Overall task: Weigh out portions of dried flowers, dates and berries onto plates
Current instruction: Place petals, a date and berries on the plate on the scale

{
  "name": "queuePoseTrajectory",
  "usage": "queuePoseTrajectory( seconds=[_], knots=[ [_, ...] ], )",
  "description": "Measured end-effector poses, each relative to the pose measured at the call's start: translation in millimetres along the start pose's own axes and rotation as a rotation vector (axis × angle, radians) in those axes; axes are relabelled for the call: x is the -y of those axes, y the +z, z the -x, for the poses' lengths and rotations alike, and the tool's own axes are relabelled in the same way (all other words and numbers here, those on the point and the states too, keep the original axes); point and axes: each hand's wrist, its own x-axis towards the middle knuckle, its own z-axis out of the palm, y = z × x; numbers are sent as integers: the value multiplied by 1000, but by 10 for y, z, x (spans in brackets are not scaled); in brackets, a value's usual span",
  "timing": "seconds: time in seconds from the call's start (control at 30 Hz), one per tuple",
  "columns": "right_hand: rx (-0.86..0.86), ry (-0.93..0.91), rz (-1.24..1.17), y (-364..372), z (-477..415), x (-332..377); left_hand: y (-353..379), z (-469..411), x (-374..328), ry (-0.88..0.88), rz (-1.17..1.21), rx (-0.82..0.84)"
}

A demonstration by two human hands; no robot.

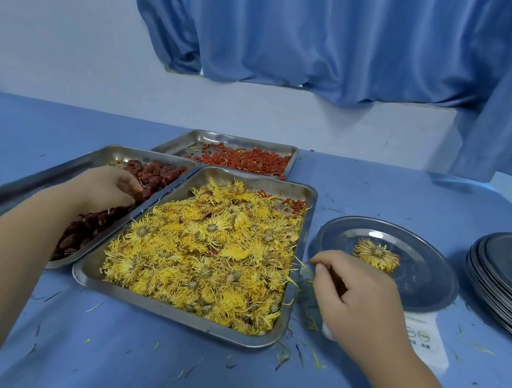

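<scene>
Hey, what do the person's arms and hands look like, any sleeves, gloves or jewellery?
The left hand and right hand are ungloved, with no rings, watch or bracelet showing. The left forearm and right forearm are uncovered to the picture's edge; no sleeve is in view.

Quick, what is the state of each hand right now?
Left hand: curled round dates in their tray.
Right hand: fingers curled at the plate rim; whether it holds anything cannot be told.

Even soft light, wide-angle bending at edges
</scene>
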Motion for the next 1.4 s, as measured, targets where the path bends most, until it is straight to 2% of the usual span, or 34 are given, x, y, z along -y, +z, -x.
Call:
queuePoseTrajectory(
  seconds=[0.13,0.23,0.4,0.6,0.7,0.87,0.97,1.07,1.23,1.4],
  knots=[
    [-38,27,-17,-21,-28,-29,-65,39,-33,8,49,-92],
    [-75,76,-67,-28,-48,-76,-72,112,-179,76,75,-154],
    [-150,287,-306,-106,-89,-161,-37,349,-775,258,167,-183],
    [-355,608,-647,-291,-151,-253,113,657,-1732,528,189,-21],
    [-456,751,-792,-394,-196,-288,310,701,-2196,653,155,4],
    [-540,780,-912,-584,-220,-353,760,679,-2726,745,-19,50],
    [-492,778,-903,-657,-256,-413,926,660,-2818,792,-131,70],
    [-383,746,-851,-713,-372,-461,1025,640,-2799,788,-130,69],
    [-222,668,-799,-698,-700,-496,984,551,-2691,807,-72,171],
    [24,626,-788,-595,-1062,-592,694,238,-2473,728,-26,53]
  ],
)
